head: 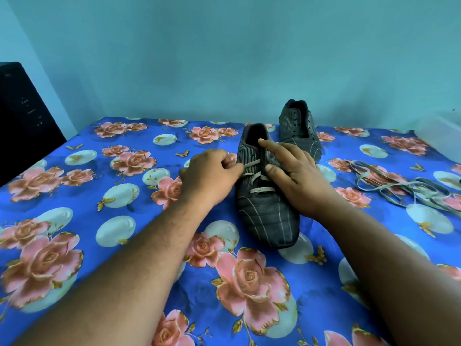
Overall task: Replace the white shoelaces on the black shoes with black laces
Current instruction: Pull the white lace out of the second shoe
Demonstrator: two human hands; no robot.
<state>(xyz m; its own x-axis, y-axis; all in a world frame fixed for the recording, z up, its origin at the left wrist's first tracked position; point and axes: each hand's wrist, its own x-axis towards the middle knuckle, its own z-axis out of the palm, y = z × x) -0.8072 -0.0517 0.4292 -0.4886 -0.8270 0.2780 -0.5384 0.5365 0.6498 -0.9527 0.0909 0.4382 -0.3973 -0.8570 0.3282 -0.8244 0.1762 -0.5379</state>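
A: Where is the shoe being worked on?

B: The near black shoe with thin pale stripes (264, 208) lies on the bed's blue cloth printed with pink roses and white bubbles (99, 196), toe toward the person, a little right of centre. A pale lace (259, 182) crosses its lower eyelets in a few rows.

A: And the hands?

B: The left hand (209, 176) sits against the shoe's left side, its fingers (232, 166) curled and pinching a strand of that pale lace at the eyelets. The right hand (296, 176) rests on the shoe's right side with its fingers stretched out and not gripping anything; the index finger (272, 146) points across the tongue toward the opening and the thumb lies by the laces.

A: The other shoe?

B: The second black striped shoe (299, 128) lies just behind the first, near the turquoise wall (224, 58), its eyelets bare of lace.

A: Anything else on the bed?

B: A loose tangle of flat laces (399, 186) lies well to the right; some strands look pale, some darker. A dark box-like object (22, 116) stands at the left edge, and a whitish container (441, 136) at the far right.
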